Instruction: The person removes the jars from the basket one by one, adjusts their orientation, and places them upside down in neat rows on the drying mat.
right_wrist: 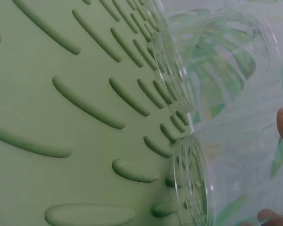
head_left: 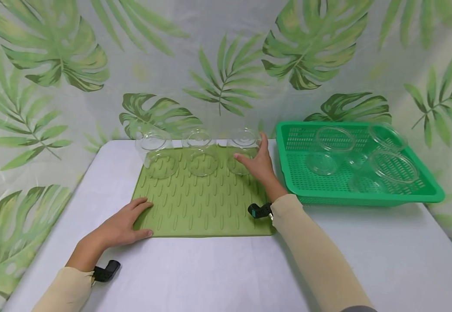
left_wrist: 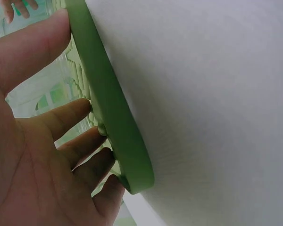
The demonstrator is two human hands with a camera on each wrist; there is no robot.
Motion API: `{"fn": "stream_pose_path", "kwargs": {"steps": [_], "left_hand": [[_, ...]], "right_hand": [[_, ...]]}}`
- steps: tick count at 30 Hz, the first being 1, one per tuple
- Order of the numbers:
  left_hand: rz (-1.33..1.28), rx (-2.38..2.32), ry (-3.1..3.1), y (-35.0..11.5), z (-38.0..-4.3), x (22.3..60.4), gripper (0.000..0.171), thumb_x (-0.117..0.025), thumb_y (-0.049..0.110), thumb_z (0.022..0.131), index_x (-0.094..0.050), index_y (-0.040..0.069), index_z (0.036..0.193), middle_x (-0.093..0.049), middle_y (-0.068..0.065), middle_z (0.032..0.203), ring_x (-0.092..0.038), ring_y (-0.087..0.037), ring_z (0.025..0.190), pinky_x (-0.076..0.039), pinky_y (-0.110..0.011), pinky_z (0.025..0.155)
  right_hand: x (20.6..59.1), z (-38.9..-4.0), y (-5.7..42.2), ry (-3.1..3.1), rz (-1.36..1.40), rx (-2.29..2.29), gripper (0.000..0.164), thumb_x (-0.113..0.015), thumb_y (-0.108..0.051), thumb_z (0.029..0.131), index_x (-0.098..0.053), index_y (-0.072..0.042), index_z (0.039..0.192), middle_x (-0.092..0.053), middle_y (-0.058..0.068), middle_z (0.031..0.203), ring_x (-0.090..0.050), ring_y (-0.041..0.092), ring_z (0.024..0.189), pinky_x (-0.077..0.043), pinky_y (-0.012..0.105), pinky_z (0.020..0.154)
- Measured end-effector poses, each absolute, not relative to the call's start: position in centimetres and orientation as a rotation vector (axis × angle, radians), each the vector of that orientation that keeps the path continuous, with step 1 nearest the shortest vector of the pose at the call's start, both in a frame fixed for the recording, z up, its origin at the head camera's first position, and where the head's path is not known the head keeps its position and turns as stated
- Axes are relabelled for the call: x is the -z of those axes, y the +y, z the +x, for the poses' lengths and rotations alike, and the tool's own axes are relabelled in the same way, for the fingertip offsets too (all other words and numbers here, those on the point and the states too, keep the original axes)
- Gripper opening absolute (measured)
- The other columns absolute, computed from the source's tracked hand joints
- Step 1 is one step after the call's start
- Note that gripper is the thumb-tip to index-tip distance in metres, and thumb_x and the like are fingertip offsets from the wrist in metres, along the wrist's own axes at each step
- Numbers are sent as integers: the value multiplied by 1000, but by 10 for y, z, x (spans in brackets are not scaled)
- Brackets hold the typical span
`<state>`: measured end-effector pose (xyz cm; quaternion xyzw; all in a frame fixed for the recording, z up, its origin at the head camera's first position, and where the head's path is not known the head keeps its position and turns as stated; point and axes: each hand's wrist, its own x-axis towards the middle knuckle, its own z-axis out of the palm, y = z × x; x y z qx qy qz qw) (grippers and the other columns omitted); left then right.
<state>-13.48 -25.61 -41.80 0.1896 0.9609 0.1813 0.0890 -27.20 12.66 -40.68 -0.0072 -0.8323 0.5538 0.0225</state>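
Observation:
My right hand (head_left: 260,164) is round the right-hand clear cup (head_left: 243,149), thumb at its near side and a finger at its far right. This cup stands upside down, its wide rim on a green ridged drying mat (head_left: 194,208). Left of it, also upside down, are a middle clear cup (head_left: 201,151) and a left clear cup (head_left: 157,156). At the mat's lower left corner rests my left hand (head_left: 120,223), fingers spread and loosely bent. In the left wrist view, its fingertips touch the edge of the mat (left_wrist: 111,113).
A green perforated basket (head_left: 366,198) stands to the right of the mat with several clear cups (head_left: 335,141) inside, some tilted. White cloth (head_left: 210,277) covers the table. A leaf-patterned curtain (head_left: 233,56) hangs right behind the cups.

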Motion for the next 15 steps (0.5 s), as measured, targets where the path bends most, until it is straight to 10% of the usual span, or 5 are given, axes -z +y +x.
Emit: {"fn": "stream_pose_path", "kwargs": {"steps": [8,15], "left_hand": [[548,-532,2852,-258,-134,415,77,-74,40,85,-46,2,144,-38,-26,153,-38,-51,139,-41,-64,105],[543,-532,2838,-257,-135,415,76,-74,39,85,-45,1,145,-37,-26,153,-38,-50,139,-40,-63,106]], "right_hand": [[410,-276,124,-2590,5,-1753,111,-75,-41,87,11,-36,157,-13,13,166,-18,34,154,-30,59,119],[394,-261,120,-2581,-90,-1730,123,-74,-42,87,30,-32,153,17,2,168,2,29,157,-20,58,124]]}}
